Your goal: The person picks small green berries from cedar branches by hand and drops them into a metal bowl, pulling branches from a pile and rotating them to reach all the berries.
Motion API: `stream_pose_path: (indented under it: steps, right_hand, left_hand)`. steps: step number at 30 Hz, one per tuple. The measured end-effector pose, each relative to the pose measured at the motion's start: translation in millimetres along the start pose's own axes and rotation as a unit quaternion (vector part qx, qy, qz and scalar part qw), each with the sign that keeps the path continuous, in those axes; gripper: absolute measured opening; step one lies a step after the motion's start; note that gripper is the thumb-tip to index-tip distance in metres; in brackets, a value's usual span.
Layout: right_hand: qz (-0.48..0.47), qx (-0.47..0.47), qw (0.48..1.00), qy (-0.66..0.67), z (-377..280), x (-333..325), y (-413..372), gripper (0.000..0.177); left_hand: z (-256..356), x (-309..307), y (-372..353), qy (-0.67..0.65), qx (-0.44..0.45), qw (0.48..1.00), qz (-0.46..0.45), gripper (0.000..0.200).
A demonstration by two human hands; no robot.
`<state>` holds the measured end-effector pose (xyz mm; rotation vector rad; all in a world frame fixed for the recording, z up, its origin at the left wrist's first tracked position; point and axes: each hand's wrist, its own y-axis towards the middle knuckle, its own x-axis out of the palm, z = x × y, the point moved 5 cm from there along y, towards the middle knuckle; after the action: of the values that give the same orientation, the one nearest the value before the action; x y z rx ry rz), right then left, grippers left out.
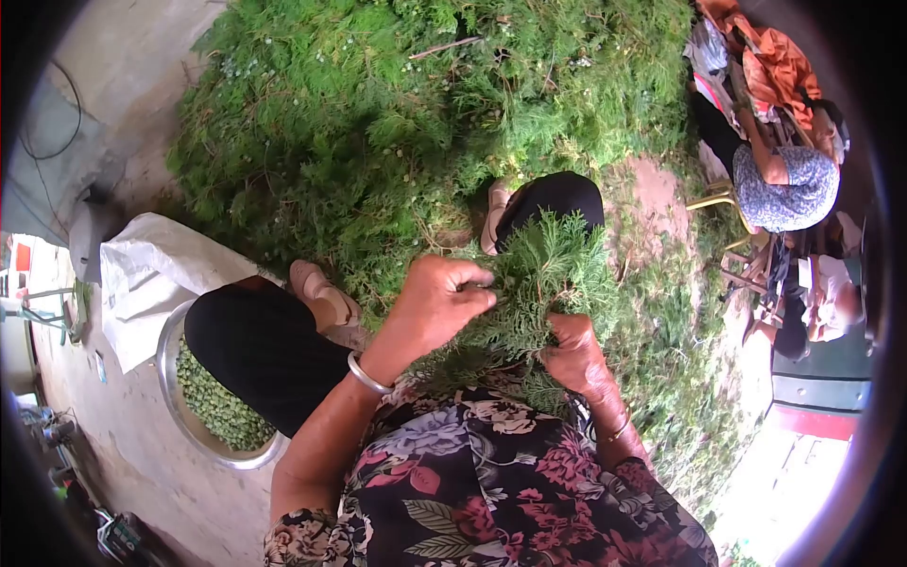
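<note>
A leafy green sprig (553, 269) lies over my lap, between my two hands. My right hand (578, 354) is closed around its lower stems. At the sprig's left edge is my left hand (439, 298), thumb and forefinger bent toward each other; whatever is between the fingertips is too small to make out. A metal basin (172, 402) stands on the floor beside my left leg, holding many small green pieces (217, 402). In front of my feet spreads a large heap of green branches (378, 123).
A white sack (161, 274) lies beside the basin. At the right sits a person in a patterned top (784, 189), near orange cloth (779, 71), with another person (831, 298) beyond. Cables (52, 156) and machinery are at the left edge.
</note>
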<state>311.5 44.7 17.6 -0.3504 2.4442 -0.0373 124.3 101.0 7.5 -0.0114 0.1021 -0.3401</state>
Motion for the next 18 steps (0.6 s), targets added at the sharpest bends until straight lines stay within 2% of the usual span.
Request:
stream_pose_path:
  steps: [2,3,7,9,12,16,18]
  right_hand:
    - [-0.003,-0.006,1.0,0.005,-6.7,-1.4,0.8,0.019]
    - [-0.007,-0.012,1.0,0.01,-8.0,-1.4,0.5,0.019]
    - [-0.027,-0.01,1.0,-0.005,3.5,2.5,-2.0,0.02]
    - [-0.02,-0.017,0.999,-0.02,5.0,3.5,-2.6,0.02]
    - [0.011,-0.04,0.999,-0.034,2.8,3.3,-4.7,0.02]
    - [0.023,-0.059,0.997,-0.04,5.1,6.6,-8.0,0.022]
    - [0.026,-0.063,0.997,-0.042,4.5,6.4,-8.4,0.022]
  left_hand:
    - [-12.0,8.3,-2.2,0.009,0.039,0.999,-0.034,0.021]
    - [-8.2,7.8,-2.4,0.129,0.098,0.986,-0.037,0.019]
    - [-1.1,9.8,-4.7,0.134,0.089,0.987,-0.022,0.014]
    - [3.7,9.7,-7.9,0.171,0.056,0.984,-0.012,0.014]
    - [8.6,14.4,-14.6,0.222,0.067,0.973,0.021,0.014]
    - [-6.9,21.4,-15.6,0.226,0.046,0.972,0.037,0.013]
    - [-11.0,15.2,-14.8,0.126,0.094,0.98,0.119,0.011]
